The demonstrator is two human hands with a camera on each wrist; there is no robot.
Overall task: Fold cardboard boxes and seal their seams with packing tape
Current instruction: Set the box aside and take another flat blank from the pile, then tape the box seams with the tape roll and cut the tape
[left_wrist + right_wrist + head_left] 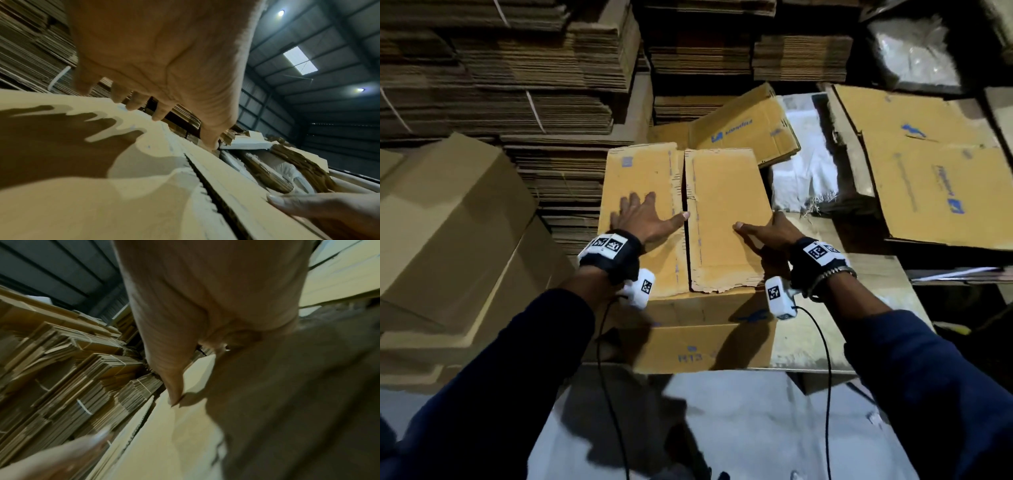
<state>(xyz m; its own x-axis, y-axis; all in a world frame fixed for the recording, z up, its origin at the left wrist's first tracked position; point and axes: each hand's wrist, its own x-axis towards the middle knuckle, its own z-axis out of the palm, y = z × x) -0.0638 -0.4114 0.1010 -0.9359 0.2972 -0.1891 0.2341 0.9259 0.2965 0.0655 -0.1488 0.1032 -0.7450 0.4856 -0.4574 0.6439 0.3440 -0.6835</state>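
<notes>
A cardboard box (688,240) stands on a flat cardboard sheet (859,308), its two top flaps folded down so their edges meet along a narrow, ragged seam (686,219) that runs away from the person. The left hand (645,219) lies flat on the left flap (640,178) with fingers spread and straight, the thumb stretched out to touch the seam; the left wrist view shows that palm (164,56) just above the cardboard, fingertips (162,113) down on it. The right hand (770,233) rests at the right edge of the right flap (726,192), thumb laid straight on top; its other fingers drop over the box's right side and whether they curl cannot be told. Left of the box sit assembled plain boxes (448,233); behind it rise strapped stacks of flattened cartons (517,85). To its right lie opened printed cartons (928,164) and a white sack (808,171).
</notes>
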